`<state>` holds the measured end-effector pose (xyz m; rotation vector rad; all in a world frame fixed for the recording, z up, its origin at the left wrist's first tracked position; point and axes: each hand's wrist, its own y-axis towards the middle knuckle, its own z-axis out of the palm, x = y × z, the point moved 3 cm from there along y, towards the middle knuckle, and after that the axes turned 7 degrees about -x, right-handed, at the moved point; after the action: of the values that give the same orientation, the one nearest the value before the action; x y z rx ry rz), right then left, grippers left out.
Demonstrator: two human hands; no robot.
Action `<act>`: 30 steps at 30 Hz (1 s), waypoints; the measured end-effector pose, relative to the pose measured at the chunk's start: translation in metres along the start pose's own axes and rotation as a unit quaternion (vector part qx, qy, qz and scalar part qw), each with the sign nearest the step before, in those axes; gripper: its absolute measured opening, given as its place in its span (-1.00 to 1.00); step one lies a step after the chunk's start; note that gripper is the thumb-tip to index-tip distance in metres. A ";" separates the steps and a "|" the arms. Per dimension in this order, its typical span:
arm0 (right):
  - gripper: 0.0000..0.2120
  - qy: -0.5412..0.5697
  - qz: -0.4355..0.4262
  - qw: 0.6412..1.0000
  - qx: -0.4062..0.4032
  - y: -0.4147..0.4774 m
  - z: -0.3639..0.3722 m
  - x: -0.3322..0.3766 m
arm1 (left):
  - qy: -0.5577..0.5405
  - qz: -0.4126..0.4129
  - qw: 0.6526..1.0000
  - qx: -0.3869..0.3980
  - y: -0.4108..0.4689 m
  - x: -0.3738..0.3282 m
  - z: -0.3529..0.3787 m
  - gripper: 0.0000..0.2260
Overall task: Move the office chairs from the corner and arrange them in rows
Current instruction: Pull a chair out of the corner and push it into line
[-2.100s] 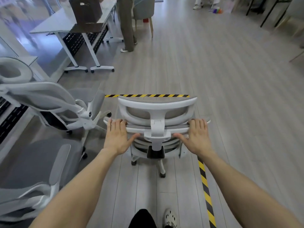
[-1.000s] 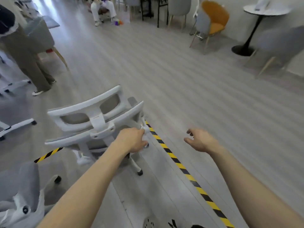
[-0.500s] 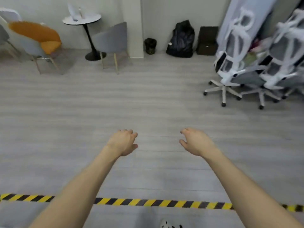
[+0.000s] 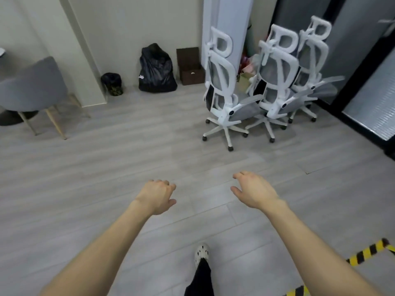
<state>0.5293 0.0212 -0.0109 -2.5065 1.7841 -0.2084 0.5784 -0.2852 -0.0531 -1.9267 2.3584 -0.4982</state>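
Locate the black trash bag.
Head view, upper middle: the black trash bag stands against the wall, between a small black bin and a brown box.

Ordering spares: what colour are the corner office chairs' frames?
White, on the wheeled mesh office chairs; head view shows it best.

Lower frame: a bare left forearm [image 4: 102, 248] and right forearm [image 4: 316, 242], unsleeved to the left hand [image 4: 157, 196] and right hand [image 4: 254, 192]; bottom centre, a black trouser leg [image 4: 199, 280] over a white perforated clog [image 4: 201, 252] with dark round holes
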 end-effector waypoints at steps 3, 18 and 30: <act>-0.50 0.010 0.021 1.000 0.010 0.096 -0.011 -0.031 | -0.006 0.016 1.000 0.001 0.108 0.027 -0.021 -0.52; -0.62 0.034 0.028 0.998 -0.036 0.497 -0.079 -0.136 | -0.022 0.011 0.999 -0.045 0.493 0.135 -0.165 -0.48; -0.50 0.093 0.091 0.987 -0.096 0.795 -0.120 -0.207 | -0.042 0.062 0.965 -0.253 0.791 0.222 -0.292 -0.52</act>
<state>-0.2985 -0.0418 -0.0076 -2.4992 2.1916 -0.2826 -0.2884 -0.3035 0.0363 -1.8933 2.7177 0.2183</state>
